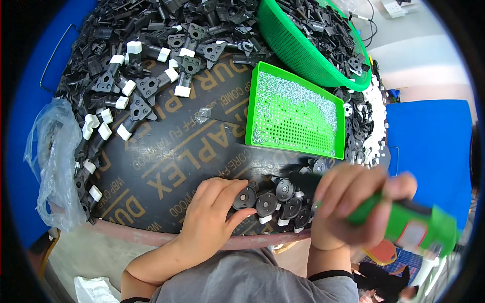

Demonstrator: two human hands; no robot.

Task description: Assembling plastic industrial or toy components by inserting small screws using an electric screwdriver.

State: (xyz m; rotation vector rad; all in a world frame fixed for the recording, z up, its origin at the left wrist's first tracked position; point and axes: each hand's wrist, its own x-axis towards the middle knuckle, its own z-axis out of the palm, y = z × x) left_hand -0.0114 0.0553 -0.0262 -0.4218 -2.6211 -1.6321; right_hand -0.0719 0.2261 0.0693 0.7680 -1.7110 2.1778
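Near the table's front edge, my left hand (212, 212) grips a round black plastic part (245, 197) between thumb and fingers, down at the tabletop. Just right of it stands a cluster of similar round-topped black parts (266, 204), several with white ends underneath. My right hand (353, 202) is wrapped around a green power screwdriver (422, 227), blurred by motion, above the right end of this cluster. The tool's dark front end points left toward the parts, and its tip is too blurred to make out.
A green perforated tray (250, 121) of small silvery screws lies beyond my hands. Behind it a green basket (288, 43) holds black parts. Black parts with white ends (139, 108) are heaped far and left, beside a clear plastic bag (53, 161). White pieces (378, 111) line the right.
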